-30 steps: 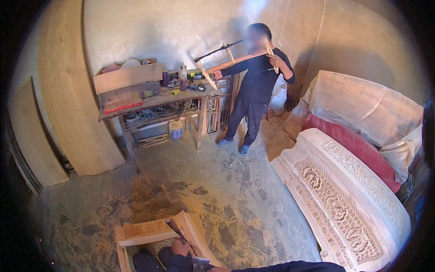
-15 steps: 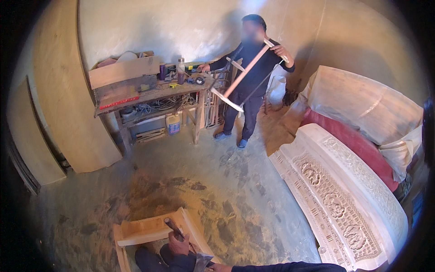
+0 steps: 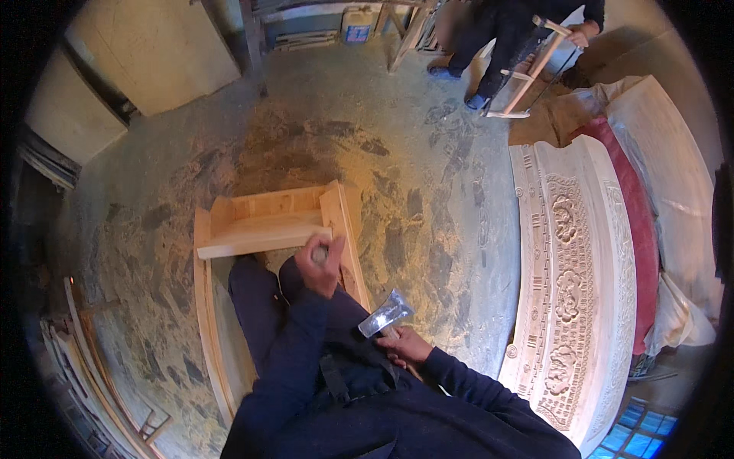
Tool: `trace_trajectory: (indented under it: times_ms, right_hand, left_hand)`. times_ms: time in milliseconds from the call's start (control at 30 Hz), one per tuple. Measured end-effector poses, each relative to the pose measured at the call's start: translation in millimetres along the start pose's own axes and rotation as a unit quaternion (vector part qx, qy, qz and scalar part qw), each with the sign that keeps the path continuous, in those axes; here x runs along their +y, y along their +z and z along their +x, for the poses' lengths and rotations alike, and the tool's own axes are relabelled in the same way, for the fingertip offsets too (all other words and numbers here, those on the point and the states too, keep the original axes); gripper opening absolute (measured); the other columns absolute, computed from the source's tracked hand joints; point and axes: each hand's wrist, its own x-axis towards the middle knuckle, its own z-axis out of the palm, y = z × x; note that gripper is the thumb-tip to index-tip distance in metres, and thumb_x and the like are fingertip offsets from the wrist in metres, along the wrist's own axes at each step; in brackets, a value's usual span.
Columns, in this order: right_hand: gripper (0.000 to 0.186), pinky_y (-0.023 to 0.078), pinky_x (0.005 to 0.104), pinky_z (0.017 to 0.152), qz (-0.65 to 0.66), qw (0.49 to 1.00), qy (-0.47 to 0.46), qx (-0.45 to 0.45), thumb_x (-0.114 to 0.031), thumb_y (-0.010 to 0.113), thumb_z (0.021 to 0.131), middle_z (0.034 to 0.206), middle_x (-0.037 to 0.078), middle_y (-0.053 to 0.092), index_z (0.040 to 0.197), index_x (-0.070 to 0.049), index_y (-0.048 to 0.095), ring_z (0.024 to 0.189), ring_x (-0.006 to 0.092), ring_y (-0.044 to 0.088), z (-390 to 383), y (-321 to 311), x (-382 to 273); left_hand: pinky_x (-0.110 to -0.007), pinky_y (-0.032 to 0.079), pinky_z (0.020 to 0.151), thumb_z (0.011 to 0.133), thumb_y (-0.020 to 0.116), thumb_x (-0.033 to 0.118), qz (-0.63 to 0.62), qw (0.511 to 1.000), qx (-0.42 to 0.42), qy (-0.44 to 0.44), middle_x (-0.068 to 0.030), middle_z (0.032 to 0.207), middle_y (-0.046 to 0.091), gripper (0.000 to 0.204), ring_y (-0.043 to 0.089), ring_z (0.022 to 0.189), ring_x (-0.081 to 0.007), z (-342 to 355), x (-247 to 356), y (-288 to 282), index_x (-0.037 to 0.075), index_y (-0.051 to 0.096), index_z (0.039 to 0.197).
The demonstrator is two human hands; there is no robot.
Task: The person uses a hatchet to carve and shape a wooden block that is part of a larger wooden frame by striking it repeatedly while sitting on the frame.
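A: Holding the left hand point(image 3: 321, 271) how?

B: Slanting the sleeved left forearm from the near edge toward the far side, hovering above the right side of a wooden frame point(image 3: 264, 239), close to its inner corner.

A: And arranging the fingers?

B: Curling them tightly together around a rounded handle point(image 3: 320, 255), pointing its end up at the camera. Hiding the lower part under the fist; cannot tell about contact with the wood.

A: Working the right arm from where?

B: Reaching leftward from the near right, bending at the elbow, and stopping the right hand point(image 3: 410, 348) beside the lap, nearer than the left.

A: Gripping anything there?

B: Clamping the fingers on the shaft of a hatchet-like tool point(image 3: 387, 314), just below the metal head, and aiming the flared edge toward the far right.

A: Placing the frame where?

B: Surrounding the knees, left of centre on the dusty floor.

A: Noticing more?

B: Spotting a carved panel point(image 3: 567, 294) on the right and, far right, a bow saw point(image 3: 535, 73) in a co-worker's hand point(image 3: 584, 33).
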Motion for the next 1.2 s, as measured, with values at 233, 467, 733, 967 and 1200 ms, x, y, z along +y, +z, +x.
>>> trace_trajectory:
  times_ms: [233,467,733,967,1200]
  right_hand:
    - [0.02,0.033,0.0246,0.037,-0.031,0.999,0.021,0.034,-0.021,0.072,0.091,0.058,0.0,0.049,0.094,-0.009,0.058,0.039,0.0094,0.043,-0.7,15.8,-26.6]
    - [0.02,0.034,0.0249,0.035,-0.004,0.999,0.037,0.019,-0.022,0.072,0.091,0.057,0.001,0.051,0.093,-0.009,0.057,0.039,0.0102,0.046,9.4,7.4,-22.0]
    - [0.017,0.034,0.0243,0.036,-0.022,0.997,0.074,0.0,-0.021,0.07,0.092,0.057,0.001,0.051,0.091,-0.01,0.056,0.038,0.0099,0.045,13.9,7.6,-27.7]
    - [0.02,0.037,0.0269,0.035,-0.01,0.997,0.072,-0.004,-0.022,0.071,0.091,0.059,0.004,0.055,0.089,-0.007,0.058,0.038,0.0111,0.049,14.2,8.2,-24.9]
    - [0.019,0.036,0.0269,0.034,-0.018,0.997,0.074,0.006,-0.021,0.07,0.092,0.057,0.004,0.055,0.087,-0.007,0.058,0.037,0.0116,0.049,16.0,5.7,-22.4]
  left_hand:
    - [-0.032,0.031,0.043,0.09,0.075,0.021,-0.071,0.973,0.018,-0.219,0.001,0.055,0.042,0.036,0.038,0.044,-0.0122,155.7,-32.9,35.3,0.009,0.048,0.069]
    - [-0.031,0.027,0.036,0.093,0.072,0.02,-0.235,0.939,-0.08,-0.238,0.0,0.049,0.045,0.032,0.036,0.035,-0.0117,107.8,-21.0,10.0,0.012,0.054,0.069]
    - [-0.029,0.027,0.038,0.092,0.07,0.01,-0.305,0.948,0.091,-0.018,0.0012,0.05,0.045,0.03,0.038,0.038,-0.0085,78.8,38.0,-41.2,0.01,0.05,0.07]
    - [-0.032,0.027,0.04,0.093,0.07,0.013,-0.291,0.949,0.113,-0.048,0.0017,0.05,0.043,0.03,0.036,0.039,-0.01,73.3,26.3,-41.6,0.013,0.051,0.071]
    - [-0.031,0.027,0.039,0.093,0.07,0.014,-0.264,0.955,0.133,-0.04,0.0021,0.05,0.042,0.032,0.035,0.039,-0.0096,70.6,15.7,-38.4,0.013,0.05,0.069]
